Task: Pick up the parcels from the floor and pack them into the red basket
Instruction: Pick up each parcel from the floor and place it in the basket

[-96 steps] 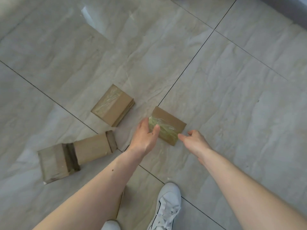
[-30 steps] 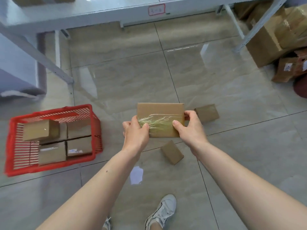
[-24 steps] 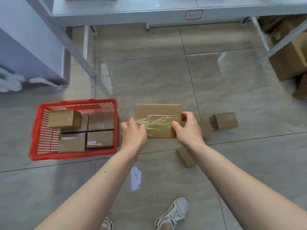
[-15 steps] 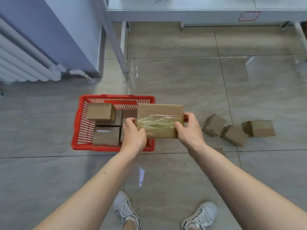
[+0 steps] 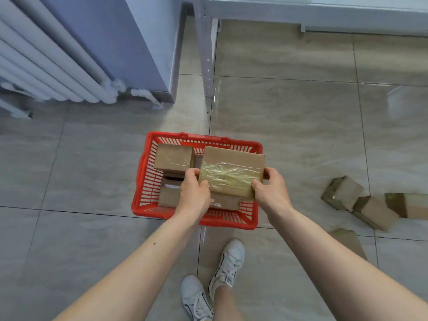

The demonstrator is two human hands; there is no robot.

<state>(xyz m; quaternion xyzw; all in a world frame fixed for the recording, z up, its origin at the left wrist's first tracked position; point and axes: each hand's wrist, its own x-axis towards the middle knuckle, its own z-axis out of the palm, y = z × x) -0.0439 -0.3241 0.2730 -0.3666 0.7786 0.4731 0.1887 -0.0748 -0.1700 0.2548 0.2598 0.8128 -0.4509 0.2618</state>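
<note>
Mid-frame, the taped parcel [image 5: 231, 173], moments ago beside the red basket [image 5: 140, 172], now hangs over it; left hand [image 5: 194, 195] and right hand [image 5: 272, 192] grip its ends; lowering comes next.

A white radiator [image 5: 44, 63] fills the upper left of the frame against a blue-grey wall [image 5: 129, 38]. A pale metal shelf leg [image 5: 206, 59] stands at top centre. Two white sneakers [image 5: 213, 281] show at bottom centre on glossy beige floor tiles [image 5: 301, 126].
</note>
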